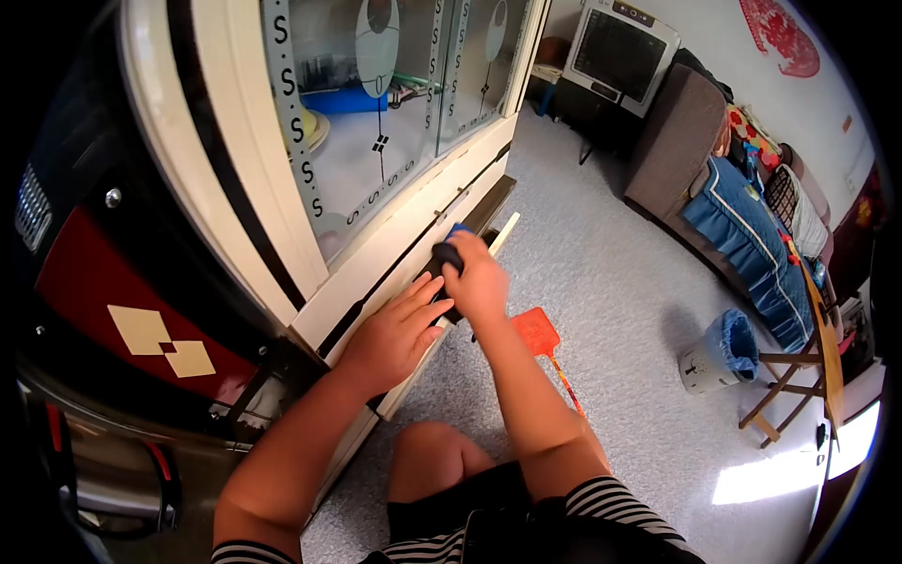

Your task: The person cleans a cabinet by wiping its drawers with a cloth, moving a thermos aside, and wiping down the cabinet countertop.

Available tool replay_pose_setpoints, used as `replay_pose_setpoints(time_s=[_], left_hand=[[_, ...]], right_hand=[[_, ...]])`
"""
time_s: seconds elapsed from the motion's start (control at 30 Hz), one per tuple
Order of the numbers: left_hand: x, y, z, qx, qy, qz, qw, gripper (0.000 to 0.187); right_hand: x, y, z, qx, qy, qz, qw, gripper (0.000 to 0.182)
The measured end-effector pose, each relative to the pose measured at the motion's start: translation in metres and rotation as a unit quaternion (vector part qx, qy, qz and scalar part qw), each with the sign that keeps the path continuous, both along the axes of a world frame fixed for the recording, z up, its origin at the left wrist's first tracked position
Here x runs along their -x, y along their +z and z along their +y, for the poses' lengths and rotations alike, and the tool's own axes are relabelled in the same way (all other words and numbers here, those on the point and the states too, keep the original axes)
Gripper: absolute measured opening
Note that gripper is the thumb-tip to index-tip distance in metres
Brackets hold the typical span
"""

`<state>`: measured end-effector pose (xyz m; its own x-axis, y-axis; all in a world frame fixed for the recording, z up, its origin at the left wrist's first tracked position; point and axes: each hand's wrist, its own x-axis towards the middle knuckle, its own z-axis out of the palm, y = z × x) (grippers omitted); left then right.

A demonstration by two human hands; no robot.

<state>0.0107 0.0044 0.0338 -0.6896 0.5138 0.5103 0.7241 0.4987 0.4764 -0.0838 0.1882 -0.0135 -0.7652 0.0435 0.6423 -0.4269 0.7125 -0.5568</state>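
A cream cabinet [352, 273] with patterned glass doors stands at the left, and one of its low drawers [507, 233] is pulled out. My right hand [477, 282] is closed round a dark, rounded object [447, 254] at the drawer opening; a bit of blue shows just above it. What the object is cannot be made out. My left hand [395, 334] lies just to the left with its fingers spread, resting at the drawer's edge and close to my right hand. The inside of the drawer is mostly hidden by both hands.
An orange fly swatter [537, 332] lies on the grey floor [601, 244] right of my forearm. Farther right are a lined bin [719, 352], a folding wooden table [819, 348] and a sofa [667, 132]. A white-framed appliance [620, 52] stands at the back.
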Motion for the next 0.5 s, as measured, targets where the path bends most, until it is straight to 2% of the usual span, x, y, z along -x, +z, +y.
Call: replay_pose_setpoints(time_s=[0.27,0.43,0.5], left_hand=[[0.004,-0.001,0.004,0.063,0.024,0.045,0.997,0.034],[0.003,0.0,0.005,0.052,0.029,0.03,0.998,0.035],[0.003,-0.001,0.004,0.042,0.025,0.036,0.998,0.035]], right_hand=[[0.067,-0.003,0.027,-0.01,-0.088,-0.037,0.995,0.034],[0.061,-0.005,0.024,-0.041,-0.122,-0.078,0.989,0.039],[0.048,-0.008,0.018,-0.032,-0.108,-0.059,0.992,0.039]])
